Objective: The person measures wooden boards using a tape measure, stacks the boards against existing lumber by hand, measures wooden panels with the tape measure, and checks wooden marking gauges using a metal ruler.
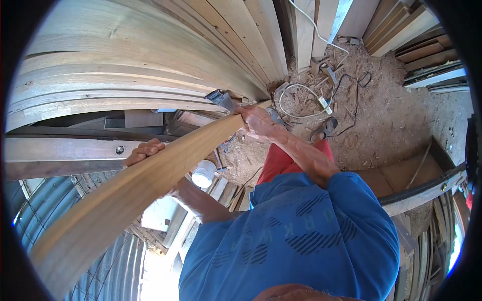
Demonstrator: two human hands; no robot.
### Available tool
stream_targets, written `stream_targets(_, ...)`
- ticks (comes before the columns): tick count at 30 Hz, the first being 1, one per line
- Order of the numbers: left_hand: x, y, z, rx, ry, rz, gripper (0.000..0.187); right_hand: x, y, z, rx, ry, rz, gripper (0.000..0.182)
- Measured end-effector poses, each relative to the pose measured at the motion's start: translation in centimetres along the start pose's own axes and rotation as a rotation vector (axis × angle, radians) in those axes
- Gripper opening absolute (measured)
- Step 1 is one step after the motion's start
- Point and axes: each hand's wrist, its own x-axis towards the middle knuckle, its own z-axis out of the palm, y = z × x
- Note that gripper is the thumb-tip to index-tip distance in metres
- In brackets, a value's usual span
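A long wooden board runs diagonally from the lower left up to the middle, close to the camera. My left hand reaches under the board, its fingers curled over the far edge; the palm is hidden. At the board's upper right end, my right hand is closed around the tip. Just beyond that end, a dark tool with a grey metal plate lies against the stacked planks; its kind is unclear.
Large planks lean across the upper left. A beam lies behind my left hand. On the shaving-covered floor are a white bucket, a hammer, and a power strip with cables. A long trough-like wooden box stands at right.
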Motion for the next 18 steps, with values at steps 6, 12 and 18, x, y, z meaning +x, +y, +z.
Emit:
stream_targets(6,1.7,-1.1,-0.2,-0.054,0.088,-0.063,0.072,1.4,1.4,0.0,-0.031,0.021,-0.027,0.019)
stream_targets(12,2.1,-2.4,1.3,-0.032,0.389,-0.028,0.066,2.3,1.6,-0.5,0.015,0.067,-0.039,0.024)
stream_targets(18,3.7,-2.5,3.7,0.264,0.575,0.061,0.070,3.0,1.5,-1.1,0.008,0.064,-0.079,0.028)
